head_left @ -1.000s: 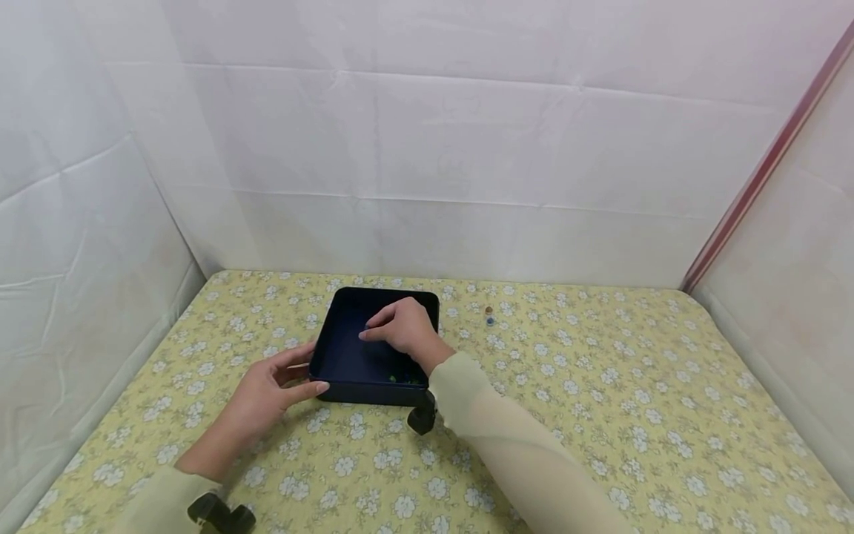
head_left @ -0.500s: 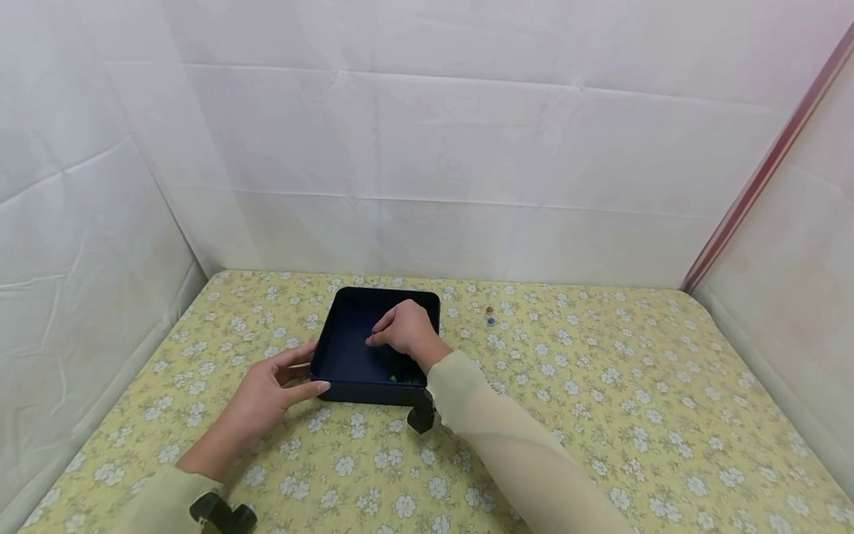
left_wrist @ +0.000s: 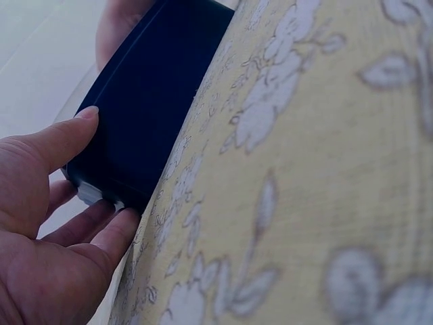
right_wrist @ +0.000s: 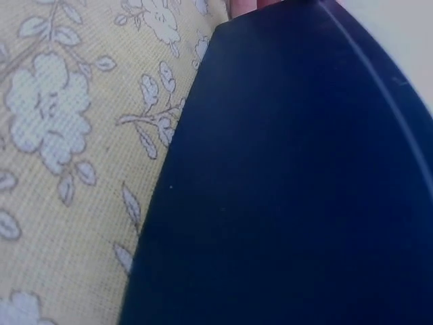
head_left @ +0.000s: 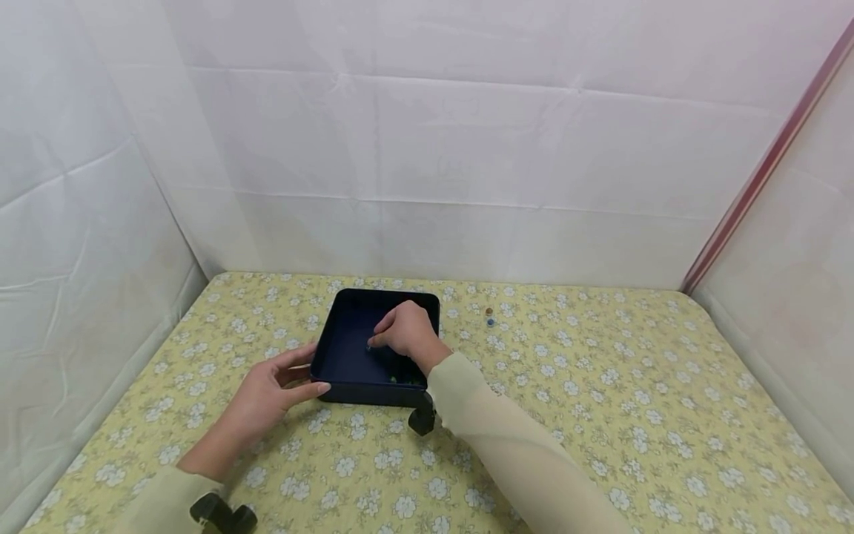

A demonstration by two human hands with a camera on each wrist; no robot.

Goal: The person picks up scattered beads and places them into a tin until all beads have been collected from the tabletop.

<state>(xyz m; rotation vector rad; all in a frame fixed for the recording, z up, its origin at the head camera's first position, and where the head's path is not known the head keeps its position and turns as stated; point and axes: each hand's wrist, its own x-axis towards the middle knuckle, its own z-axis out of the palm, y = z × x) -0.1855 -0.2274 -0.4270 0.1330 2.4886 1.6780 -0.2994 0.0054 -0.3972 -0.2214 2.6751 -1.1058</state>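
Observation:
A dark navy square box with low walls (head_left: 367, 393) stands on the table, its top uncovered. At its near left corner my left hand (head_left: 267, 393) holds it, thumb on the front wall and fingers round the side; the left wrist view shows this grip on the box (left_wrist: 149, 101) closely. My right hand (head_left: 407, 330) reaches inside over the right wall, thumb and forefinger pinching a tiny bluish-grey piece (head_left: 369, 347) low over the floor. The piece is too small to name. In the right wrist view the box's wall (right_wrist: 291, 169) hides the right hand's work.
Small green bits (head_left: 394, 380) lie in the box's near right part, partly under the right wrist. On the yellow flowered tablecloth (head_left: 600, 415), right of the box, sit a small orange-brown piece (head_left: 489, 311) and a small blue piece (head_left: 490, 322). White sheeting (head_left: 467, 148) closes off the back and sides.
My right hand has shifted slightly right and nearer inside the box, and the tiny piece now shows below its fingertips. The left hand and box have stayed put.

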